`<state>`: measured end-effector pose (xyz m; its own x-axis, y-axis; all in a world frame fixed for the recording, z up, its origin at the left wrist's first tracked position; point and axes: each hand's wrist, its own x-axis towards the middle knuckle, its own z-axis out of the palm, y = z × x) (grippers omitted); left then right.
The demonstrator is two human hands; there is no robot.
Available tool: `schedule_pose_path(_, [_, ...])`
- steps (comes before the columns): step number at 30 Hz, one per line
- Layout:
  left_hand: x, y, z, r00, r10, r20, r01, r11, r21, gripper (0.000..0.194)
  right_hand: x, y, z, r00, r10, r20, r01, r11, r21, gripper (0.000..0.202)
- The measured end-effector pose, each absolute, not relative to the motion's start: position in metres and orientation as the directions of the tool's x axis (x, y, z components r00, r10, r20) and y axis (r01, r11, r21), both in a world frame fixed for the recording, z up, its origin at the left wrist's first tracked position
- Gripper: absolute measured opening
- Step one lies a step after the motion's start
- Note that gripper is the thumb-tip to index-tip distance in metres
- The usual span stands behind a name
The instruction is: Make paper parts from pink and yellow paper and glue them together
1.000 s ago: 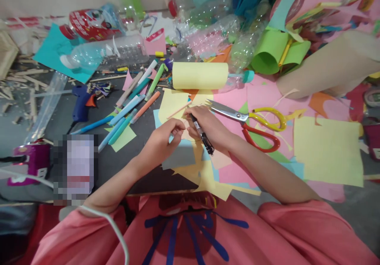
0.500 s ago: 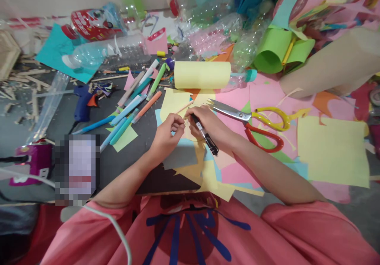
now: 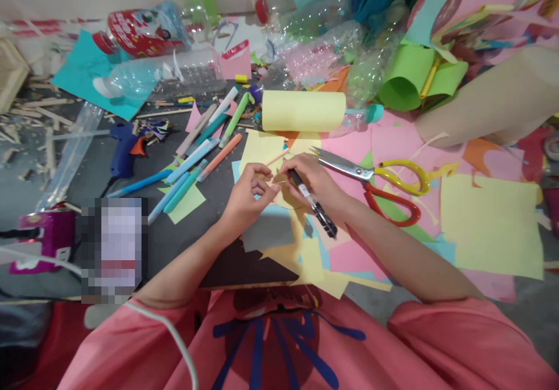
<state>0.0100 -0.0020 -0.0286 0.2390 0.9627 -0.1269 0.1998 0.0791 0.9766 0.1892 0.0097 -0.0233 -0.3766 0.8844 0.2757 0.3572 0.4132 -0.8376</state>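
My right hand (image 3: 317, 180) is closed around a black pen (image 3: 317, 206), whose clip end slopes down toward me; its tip is hidden by my fingers. Beside it, my left hand (image 3: 252, 197) is closed, with its thumb reaching toward the right hand. Something thin and pale shows at its fingertips, too small to name. Beneath both hands lie sheets and scraps of yellow paper (image 3: 258, 145). A pair of scissors (image 3: 371, 176) with yellow and red handles rests just right of my right hand, blades apart.
A yellow paper roll (image 3: 303, 111) lies beyond my hands. Several markers (image 3: 187, 160) and a blue glue gun (image 3: 124, 150) are to the left, near a phone (image 3: 117, 244). Plastic bottles (image 3: 187, 70) line the back. A cardboard tube (image 3: 484, 102) stretches in from the right.
My left thumb has stretched out toward the right hand. The pen and right hand have shifted slightly right. The whole view has moved a little too.
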Motion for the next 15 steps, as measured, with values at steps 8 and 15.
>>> schedule_pose_path(8, [0.006,-0.003,-0.015,0.334,0.935,-0.121,0.303,0.014,0.953,0.03,0.193,0.002,-0.014,-0.365,0.922,0.133,0.085,0.175,-0.981,0.014])
schedule_pose_path(15, [0.005,-0.006,-0.008,0.452,0.868,-0.206,0.292,0.075,0.954,0.027,0.192,0.002,-0.013,-0.349,0.933,0.086,-0.006,0.09,-0.996,0.013])
